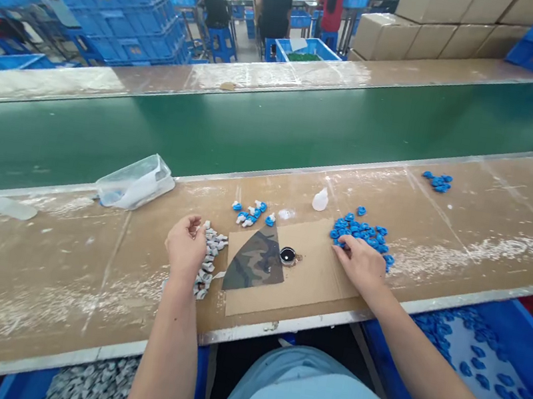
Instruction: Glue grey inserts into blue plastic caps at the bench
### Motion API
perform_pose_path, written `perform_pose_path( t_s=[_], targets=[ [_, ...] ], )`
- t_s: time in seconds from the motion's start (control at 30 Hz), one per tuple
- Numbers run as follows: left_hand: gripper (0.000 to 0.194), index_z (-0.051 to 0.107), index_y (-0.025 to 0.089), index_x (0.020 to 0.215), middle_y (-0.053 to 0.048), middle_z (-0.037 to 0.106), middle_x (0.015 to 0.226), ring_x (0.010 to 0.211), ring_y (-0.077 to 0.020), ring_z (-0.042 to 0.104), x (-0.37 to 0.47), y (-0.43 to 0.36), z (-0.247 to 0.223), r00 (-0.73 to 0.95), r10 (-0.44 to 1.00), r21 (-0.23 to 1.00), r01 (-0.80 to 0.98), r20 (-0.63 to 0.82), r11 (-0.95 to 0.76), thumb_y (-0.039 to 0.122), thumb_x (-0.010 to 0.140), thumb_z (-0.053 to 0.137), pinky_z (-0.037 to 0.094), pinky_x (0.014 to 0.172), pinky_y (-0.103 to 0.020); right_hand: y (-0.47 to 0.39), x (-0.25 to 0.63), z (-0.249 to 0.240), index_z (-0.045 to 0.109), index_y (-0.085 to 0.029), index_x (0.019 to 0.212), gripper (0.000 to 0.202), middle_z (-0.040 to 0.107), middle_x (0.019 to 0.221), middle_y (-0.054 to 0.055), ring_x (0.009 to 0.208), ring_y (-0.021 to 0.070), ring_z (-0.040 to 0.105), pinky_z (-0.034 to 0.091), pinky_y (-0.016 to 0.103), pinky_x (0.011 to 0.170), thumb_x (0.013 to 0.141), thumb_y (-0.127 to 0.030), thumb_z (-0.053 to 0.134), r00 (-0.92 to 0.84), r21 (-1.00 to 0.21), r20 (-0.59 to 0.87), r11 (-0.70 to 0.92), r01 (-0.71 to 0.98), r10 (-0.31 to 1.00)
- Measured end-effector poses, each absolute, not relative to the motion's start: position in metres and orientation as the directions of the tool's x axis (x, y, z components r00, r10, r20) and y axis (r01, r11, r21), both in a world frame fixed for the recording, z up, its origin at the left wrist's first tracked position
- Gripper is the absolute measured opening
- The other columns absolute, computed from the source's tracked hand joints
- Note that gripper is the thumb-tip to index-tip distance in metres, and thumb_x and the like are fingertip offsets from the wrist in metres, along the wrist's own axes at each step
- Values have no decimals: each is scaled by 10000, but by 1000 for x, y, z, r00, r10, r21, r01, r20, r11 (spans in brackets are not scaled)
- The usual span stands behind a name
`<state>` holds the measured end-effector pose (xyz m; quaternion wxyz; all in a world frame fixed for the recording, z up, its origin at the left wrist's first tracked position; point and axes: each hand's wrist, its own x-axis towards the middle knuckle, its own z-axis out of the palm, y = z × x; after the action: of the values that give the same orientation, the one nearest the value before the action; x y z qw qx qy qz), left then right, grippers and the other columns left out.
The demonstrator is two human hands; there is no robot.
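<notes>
My left hand [187, 245] is at the pile of small grey parts [209, 259], its fingers curled together at the pile's upper end; whatever they hold is too small to make out. At the near edge of the pile of small blue parts [357, 229], my right hand [360, 263] has its thumb and fingers close together, touching the pile; its fingertips are partly hidden. Between the hands lies a cardboard sheet [317, 282] with a camouflage-patterned piece [259, 262] and a small round pot of dark liquid [288, 255]. Several joined blue-and-white pieces [251, 214] lie beyond it.
A white squeeze bottle [320, 199] and a clear plastic container [136, 182] stand on the bench. More blue parts [438, 181] lie far right. Beyond runs a green conveyor belt [278, 127]. Bins of grey parts [90, 384] and blue parts [487, 369] sit below the bench edge.
</notes>
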<state>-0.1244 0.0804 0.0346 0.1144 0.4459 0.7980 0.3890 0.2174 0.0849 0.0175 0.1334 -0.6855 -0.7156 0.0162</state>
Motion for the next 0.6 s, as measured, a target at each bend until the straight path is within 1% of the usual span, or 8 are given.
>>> perform_pose_path(
  t_s=[0.03,0.1,0.2,0.27,0.33,0.43,0.5,0.6],
  targets=[
    [200,634,177,853,-82,702,834,811,-232,656,-129,75,36,-553,814,670,674,179,311,271,698,549,499,811,-387,85,218,15,688,-240,894,116,662,792,30,651,174,605,374,253,523,822,-273,604,-28,-225,192,72,972,981],
    [175,652,197,804,-73,710,808,828,-252,645,-132,68,36,-448,872,563,780,198,273,306,691,573,463,850,-412,85,220,11,695,-239,877,131,647,823,34,657,168,605,415,256,548,803,-223,588,-53,-281,269,131,951,962],
    [155,672,219,782,-89,724,882,896,-283,619,-124,66,33,-276,938,438,884,208,163,315,690,594,414,880,-432,85,223,7,698,-216,887,177,613,823,51,665,164,606,492,274,627,800,-187,547,-141,-385,398,305,871,907],
    [142,679,222,773,-109,720,920,904,-298,599,-116,68,28,-238,945,377,915,225,141,296,706,577,402,858,-437,83,224,8,687,-204,936,208,603,823,58,642,161,600,525,292,653,805,-181,528,-183,-442,444,392,806,877],
    [133,676,226,741,-118,714,886,880,-305,583,-110,70,22,-229,941,329,934,248,141,272,721,553,395,829,-440,82,225,12,673,-207,961,217,611,842,59,633,160,601,548,307,665,805,-174,525,-193,-487,455,424,763,869],
    [121,661,235,694,-106,697,776,831,-305,569,-108,71,17,-204,951,287,949,232,133,239,715,542,391,775,-430,79,226,18,680,-218,935,182,636,872,66,709,173,632,568,320,702,819,-197,541,-211,-548,445,451,704,870],
    [113,652,239,687,-96,687,735,815,-305,566,-109,69,18,-185,964,269,954,190,130,219,706,542,390,742,-420,77,224,21,687,-220,956,183,666,898,68,765,176,654,577,314,715,837,-230,549,-238,-614,413,462,640,879],
    [132,653,236,714,-109,683,755,836,-322,565,-111,67,20,-145,977,210,971,156,110,197,710,527,387,723,-420,75,216,22,680,-209,1003,203,709,904,53,763,165,678,589,294,703,836,-270,582,-253,-732,337,422,535,907]
  ],
)
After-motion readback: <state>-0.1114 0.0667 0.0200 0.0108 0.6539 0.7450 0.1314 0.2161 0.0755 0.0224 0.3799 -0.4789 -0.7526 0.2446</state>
